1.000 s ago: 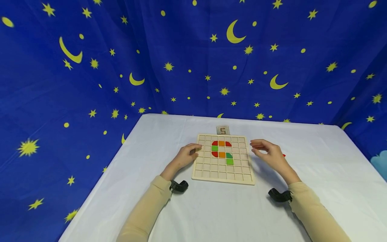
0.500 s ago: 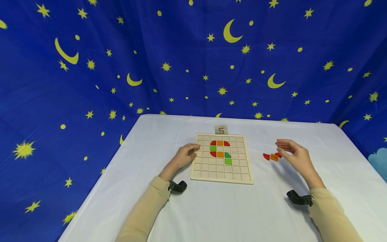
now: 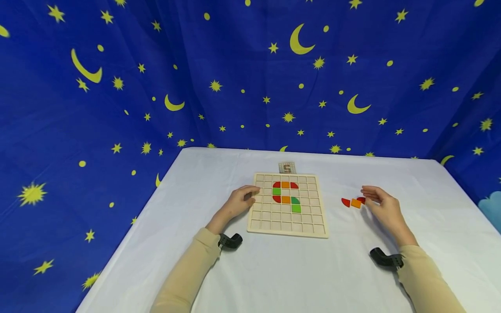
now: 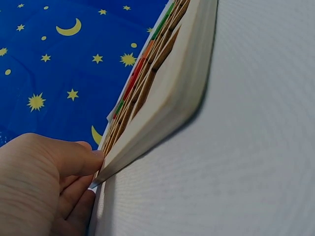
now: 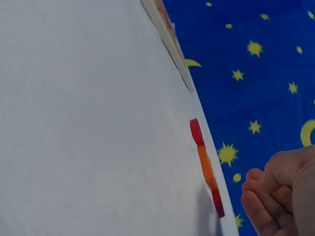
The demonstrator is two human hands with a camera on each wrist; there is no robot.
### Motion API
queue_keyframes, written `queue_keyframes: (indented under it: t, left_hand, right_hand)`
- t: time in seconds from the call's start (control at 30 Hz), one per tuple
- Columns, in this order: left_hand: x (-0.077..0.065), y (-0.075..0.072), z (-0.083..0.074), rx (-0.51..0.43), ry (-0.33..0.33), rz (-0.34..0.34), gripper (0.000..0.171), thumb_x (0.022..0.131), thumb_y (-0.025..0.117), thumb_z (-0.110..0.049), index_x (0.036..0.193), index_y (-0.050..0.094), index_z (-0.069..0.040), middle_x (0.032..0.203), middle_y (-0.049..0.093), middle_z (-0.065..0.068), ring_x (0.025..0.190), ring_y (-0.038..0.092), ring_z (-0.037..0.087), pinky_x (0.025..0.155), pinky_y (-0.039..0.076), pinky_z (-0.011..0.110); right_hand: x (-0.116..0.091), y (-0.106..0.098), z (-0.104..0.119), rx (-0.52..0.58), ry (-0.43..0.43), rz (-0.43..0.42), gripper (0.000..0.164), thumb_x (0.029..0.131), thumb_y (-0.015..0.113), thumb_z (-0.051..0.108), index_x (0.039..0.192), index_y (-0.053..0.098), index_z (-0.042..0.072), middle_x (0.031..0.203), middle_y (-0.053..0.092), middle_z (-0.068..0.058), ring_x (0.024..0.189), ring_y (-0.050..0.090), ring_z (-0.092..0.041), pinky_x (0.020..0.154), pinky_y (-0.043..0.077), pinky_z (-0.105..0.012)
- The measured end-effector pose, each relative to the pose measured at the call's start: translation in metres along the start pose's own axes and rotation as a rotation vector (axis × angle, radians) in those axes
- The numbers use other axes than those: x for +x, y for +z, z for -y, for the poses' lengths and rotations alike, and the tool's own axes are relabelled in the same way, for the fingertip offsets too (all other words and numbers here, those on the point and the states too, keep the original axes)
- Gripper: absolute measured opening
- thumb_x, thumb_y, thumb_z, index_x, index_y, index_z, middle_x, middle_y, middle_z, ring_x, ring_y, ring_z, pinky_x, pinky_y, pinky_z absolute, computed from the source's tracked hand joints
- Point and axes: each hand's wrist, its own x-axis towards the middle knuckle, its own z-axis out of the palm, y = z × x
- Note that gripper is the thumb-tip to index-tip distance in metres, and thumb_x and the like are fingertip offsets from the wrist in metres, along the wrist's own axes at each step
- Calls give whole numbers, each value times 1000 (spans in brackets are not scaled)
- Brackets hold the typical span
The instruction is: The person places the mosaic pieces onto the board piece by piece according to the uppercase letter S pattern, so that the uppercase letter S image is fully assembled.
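Observation:
My left hand [image 3: 237, 202] holds the left rim of a square wooden grid board [image 3: 274, 225]; in the left wrist view its thumb [image 4: 81, 158] lies along the edge with fingers below. Flat pieces in the board's cells make a curved figure: red quarter-rounds [image 3: 277, 199], orange squares [image 3: 286, 200], light green squares [image 3: 296, 208] and a dark green quarter-round [image 3: 295, 201]. Right of the board, my right hand [image 3: 385, 213] hovers with loosely bent fingers beside three loose pieces: a red quarter-round [image 3: 346, 202], an orange square [image 3: 355, 203] and another red piece [image 3: 361, 200], partly hidden by the fingers.
A small card [image 3: 287, 168] with a gridded S shape lies behind the board's far edge. White cloth [image 3: 289, 274] covers the table. A blue curtain [image 3: 250, 78] with yellow moons and stars hangs behind and at the sides.
My right hand has gone from beside the board's right edge to the loose pieces farther right, then lowered slightly. The left hand has stayed on the board's rim.

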Motion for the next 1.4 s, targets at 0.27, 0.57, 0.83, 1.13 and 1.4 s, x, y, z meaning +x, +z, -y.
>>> queue_keyframes:
  t: [0.27,0.57,0.83,1.13,1.4]
  left_hand:
    - [0,-1,-2,-5,-13,-5,36,90,60,-2,126,59,-1,128,56,12,120,50,26,100,41,37]
    - [1,0,-1,-16,-4,-11,35,90,60,-2,125,59,0,126,57,13,118,52,27,99,42,37]
    - [1,-1,-2,-20,-6,-18,35,90,59,-1,125,59,0,126,57,13,118,51,27,99,42,37]
    - [0,-1,-2,-25,-7,-12,35,90,59,0,125,59,1,125,57,13,117,52,26,98,42,37]
    - [0,1,0,3,9,-19,35,89,60,-1,124,60,0,124,58,13,115,53,26,99,41,37]
  right_hand:
    - [-2,-2,-15,-34,8,-40,34,85,52,-9,118,58,-7,107,64,-23,89,51,11,77,37,0]
    - [-3,-1,-18,-144,32,32,36,86,62,-2,122,56,-5,107,64,-21,94,60,-34,77,37,-6]
    - [-2,2,-18,-196,-44,-1,34,82,68,-2,115,60,-6,93,65,-19,83,62,-32,71,43,-13]
    - [-6,8,-19,-195,-38,-12,34,83,71,5,114,60,-5,93,64,-17,82,61,-30,70,42,-13]
    - [-8,11,-22,-210,7,-3,32,86,69,10,114,61,-4,100,63,-19,87,60,-32,74,45,-34]
